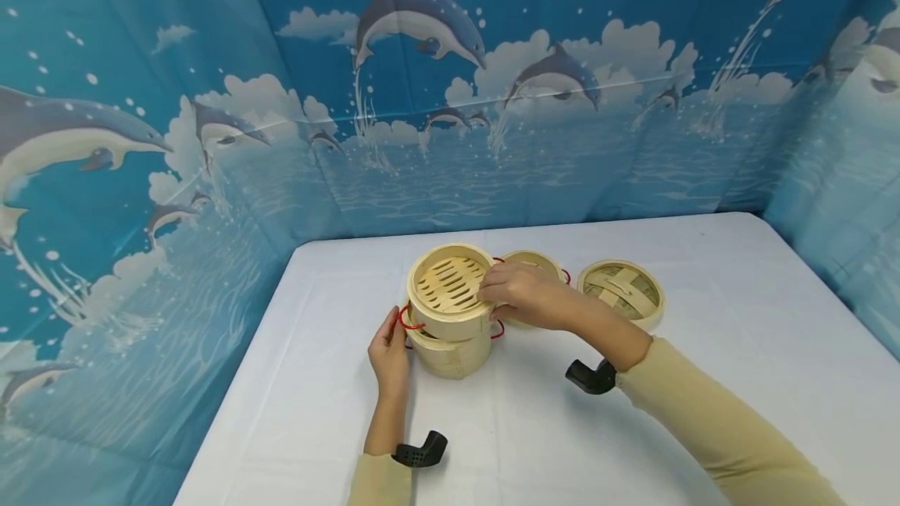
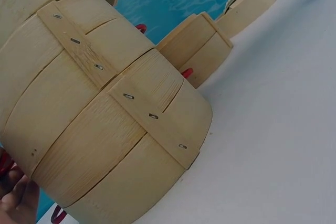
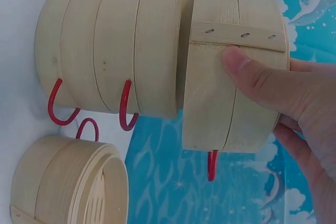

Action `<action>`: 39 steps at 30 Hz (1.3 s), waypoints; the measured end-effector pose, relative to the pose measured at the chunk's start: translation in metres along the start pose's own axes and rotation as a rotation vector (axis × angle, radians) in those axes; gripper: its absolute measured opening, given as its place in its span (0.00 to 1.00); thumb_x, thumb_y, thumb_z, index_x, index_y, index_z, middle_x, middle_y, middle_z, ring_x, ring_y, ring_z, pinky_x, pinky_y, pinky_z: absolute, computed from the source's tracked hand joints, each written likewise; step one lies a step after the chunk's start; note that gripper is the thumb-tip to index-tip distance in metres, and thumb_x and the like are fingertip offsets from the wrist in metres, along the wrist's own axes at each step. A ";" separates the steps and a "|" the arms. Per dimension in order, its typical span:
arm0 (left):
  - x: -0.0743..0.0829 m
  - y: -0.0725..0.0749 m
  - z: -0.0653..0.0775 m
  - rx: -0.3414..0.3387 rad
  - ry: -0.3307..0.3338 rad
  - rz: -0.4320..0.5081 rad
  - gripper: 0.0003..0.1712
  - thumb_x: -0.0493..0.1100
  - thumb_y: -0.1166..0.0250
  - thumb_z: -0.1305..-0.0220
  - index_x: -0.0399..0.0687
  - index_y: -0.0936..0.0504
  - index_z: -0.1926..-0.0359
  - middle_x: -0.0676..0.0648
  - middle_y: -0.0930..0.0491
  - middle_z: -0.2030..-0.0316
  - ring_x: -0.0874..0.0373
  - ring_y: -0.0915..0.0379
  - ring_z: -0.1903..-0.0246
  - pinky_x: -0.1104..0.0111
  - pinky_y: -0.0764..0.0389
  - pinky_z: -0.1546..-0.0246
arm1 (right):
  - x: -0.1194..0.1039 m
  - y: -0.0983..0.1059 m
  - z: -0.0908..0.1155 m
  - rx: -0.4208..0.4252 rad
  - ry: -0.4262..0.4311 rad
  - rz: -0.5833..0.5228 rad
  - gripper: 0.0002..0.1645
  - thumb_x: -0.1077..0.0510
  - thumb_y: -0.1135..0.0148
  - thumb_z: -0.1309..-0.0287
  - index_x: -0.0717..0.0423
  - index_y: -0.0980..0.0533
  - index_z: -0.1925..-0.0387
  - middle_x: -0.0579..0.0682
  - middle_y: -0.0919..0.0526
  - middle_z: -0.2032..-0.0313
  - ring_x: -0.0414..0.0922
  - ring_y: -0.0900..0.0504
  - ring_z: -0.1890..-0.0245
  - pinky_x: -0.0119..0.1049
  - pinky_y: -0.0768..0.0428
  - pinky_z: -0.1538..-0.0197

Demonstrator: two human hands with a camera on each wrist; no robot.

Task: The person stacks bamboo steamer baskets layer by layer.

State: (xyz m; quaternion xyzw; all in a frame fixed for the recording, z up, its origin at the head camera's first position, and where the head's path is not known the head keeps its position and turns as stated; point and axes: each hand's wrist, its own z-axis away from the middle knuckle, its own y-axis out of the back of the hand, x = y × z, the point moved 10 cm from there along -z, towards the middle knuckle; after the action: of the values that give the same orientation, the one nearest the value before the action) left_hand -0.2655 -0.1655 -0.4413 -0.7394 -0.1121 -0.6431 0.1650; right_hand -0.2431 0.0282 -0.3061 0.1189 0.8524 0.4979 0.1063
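My right hand (image 1: 523, 295) grips a round bamboo steamer tier (image 1: 450, 318) with a slatted floor and red side handles. Its thumb (image 3: 244, 66) presses on the outer wall, and the other fingers reach over the rim. This tier sits tilted and partly off two stacked bamboo steamer tiers (image 3: 100, 51), with a narrow gap between. At the left side of the stack, my left hand (image 1: 390, 358) holds on beside a red handle (image 2: 6, 162). Most of that hand falls outside the left wrist view.
Behind the right hand stands another bamboo steamer tier (image 1: 537, 260) with red handles. To its right lies a woven bamboo lid (image 1: 633, 295). Everything stands on a white-covered table (image 1: 738, 318), with a dolphin-print curtain (image 1: 527, 170) behind.
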 end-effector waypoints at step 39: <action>-0.013 0.002 -0.008 0.028 -0.065 0.080 0.17 0.30 0.46 0.36 0.22 0.28 0.49 0.31 0.27 0.48 0.54 0.32 0.47 0.77 0.27 0.54 | -0.011 -0.025 -0.017 -0.088 -0.125 0.069 0.15 0.60 0.26 0.61 0.56 0.21 0.67 0.46 0.20 0.66 0.43 0.24 0.61 0.35 0.25 0.57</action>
State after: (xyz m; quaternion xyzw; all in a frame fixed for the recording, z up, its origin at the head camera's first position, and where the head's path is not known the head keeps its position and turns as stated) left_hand -0.2737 -0.1701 -0.4533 -0.7612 -0.0968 -0.6101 0.1973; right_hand -0.2402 -0.0007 -0.3188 0.1743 0.8168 0.5299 0.1473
